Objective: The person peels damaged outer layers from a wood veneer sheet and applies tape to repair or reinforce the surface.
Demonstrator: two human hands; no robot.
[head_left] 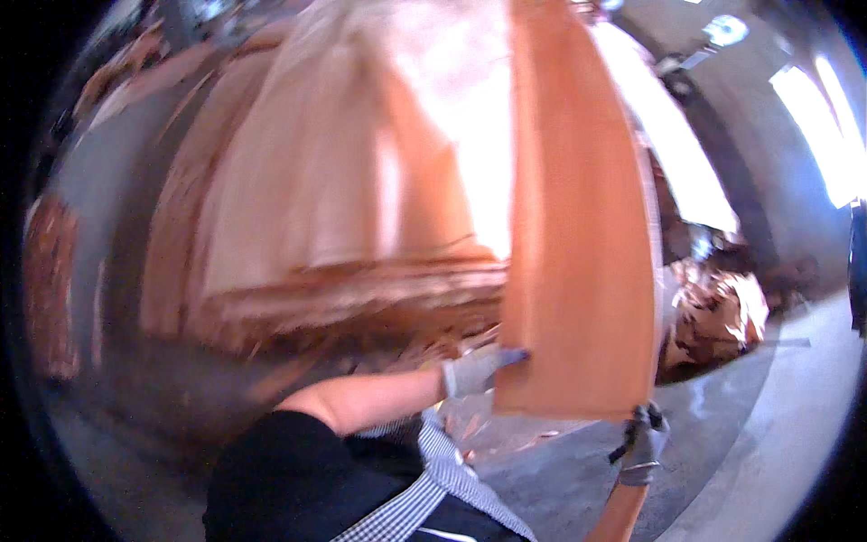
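Note:
A long, thin orange-brown sheet of wood veneer (578, 253) stretches away from me, its near end close to my body. My left hand (479, 370), in a grey glove with dark fingertips, grips the sheet's left edge near that end. The thumb lies on the face of the sheet and the other fingers are hidden. At the near right corner my right hand (643, 441), also gloved, is closed on the edge. To the left lies a thick stack of veneer sheets (307, 217), pale on top with ragged layered ends. Motion blurs the stack and the sheet.
More brown sheets (203, 199) lean or lie left of the stack. A heap of crumpled brown scraps (718, 307) sits on the right, by the concrete floor (700, 434). Small wood bits are scattered below the sheet. A bright window (817, 135) is at the far right.

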